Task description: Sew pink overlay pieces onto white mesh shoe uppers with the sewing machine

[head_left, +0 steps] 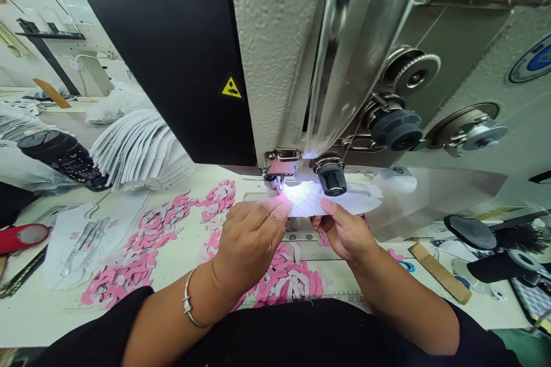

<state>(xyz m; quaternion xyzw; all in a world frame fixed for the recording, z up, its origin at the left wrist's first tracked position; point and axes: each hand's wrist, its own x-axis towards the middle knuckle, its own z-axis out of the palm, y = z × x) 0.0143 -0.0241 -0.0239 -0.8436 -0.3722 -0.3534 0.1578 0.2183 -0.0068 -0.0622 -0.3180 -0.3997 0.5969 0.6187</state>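
Note:
A piece of white mesh fabric [316, 198] lies flat under the presser foot [278, 175] of an industrial sewing machine [275, 69], lit by the machine's small lamp. My left hand [252, 235] holds the mesh's near left edge, with its fingertips close behind the foot. My right hand [344, 229] grips the lower edge of the same piece a little further right. A thin bangle circles my left wrist. The needle's point is hidden by the foot and the glare.
Pink and white cut foam pieces [284, 278] lie heaped on the machine table in front of my hands. A stack of white fabric pieces [142, 149] stands at the left, near a red tape roll [21, 238]. Tension knobs [396, 129] project from the machine head.

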